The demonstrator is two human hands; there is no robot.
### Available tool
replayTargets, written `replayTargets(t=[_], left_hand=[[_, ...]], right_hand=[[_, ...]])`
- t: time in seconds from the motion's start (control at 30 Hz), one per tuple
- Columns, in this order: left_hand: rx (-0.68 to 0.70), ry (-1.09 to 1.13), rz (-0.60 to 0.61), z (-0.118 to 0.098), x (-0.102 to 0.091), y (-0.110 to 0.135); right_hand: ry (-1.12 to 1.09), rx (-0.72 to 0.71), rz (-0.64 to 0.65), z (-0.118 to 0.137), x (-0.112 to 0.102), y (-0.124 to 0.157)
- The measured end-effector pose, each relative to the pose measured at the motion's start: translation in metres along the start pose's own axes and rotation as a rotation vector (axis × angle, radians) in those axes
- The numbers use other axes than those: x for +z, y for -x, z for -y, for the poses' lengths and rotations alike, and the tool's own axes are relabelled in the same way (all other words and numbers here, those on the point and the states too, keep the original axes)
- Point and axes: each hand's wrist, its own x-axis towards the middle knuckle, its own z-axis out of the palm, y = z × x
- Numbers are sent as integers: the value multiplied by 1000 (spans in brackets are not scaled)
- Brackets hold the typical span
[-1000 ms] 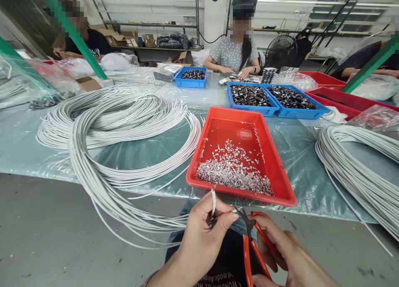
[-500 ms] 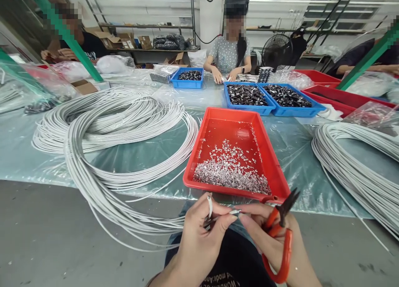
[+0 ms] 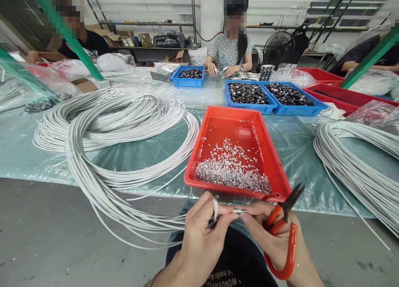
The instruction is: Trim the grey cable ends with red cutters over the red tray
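Note:
My left hand (image 3: 202,233) is closed round the white cables (image 3: 162,222), with one cable end (image 3: 237,211) pinched out between thumb and forefinger. My right hand (image 3: 271,233) meets it there, thumb and fingertip closed at the tip of that cable end, where a small metallic bit shows. Orange-handled snips (image 3: 284,220) hang in the right palm, blades pointing up and away. Just beyond both hands lies a red tray (image 3: 274,154) holding a heap of small silvery metal pieces (image 3: 232,175).
Coiled white cables (image 3: 102,129) spread over the plastic-covered table on the left, and another coil (image 3: 349,162) lies right. Blue trays (image 3: 249,108) of dark parts stand farther back. A co-worker (image 3: 230,50) sits opposite, hands on the table. Green posts (image 3: 77,50) rise at both sides.
My hands have shifted slightly to the right in view, still together at the cable end. The co-worker opposite has moved both hands a little.

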Motion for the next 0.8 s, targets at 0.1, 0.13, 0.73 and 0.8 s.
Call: replayTargets(t=[0.1,0.13,0.73,0.8], left_hand=[[70,-53,-12,1,-2,2],[92,-70,-6,1,-2,2],[-480,385,259,-1,-1,-9],[-551,506,331,1,-2,-8]], right_hand=[[-8,4,-2,-2,1,0],[-5,2,-4,-2,1,0],[131,-102,120,2,-10,-9],[128,-104,159,4,-12,-12]])
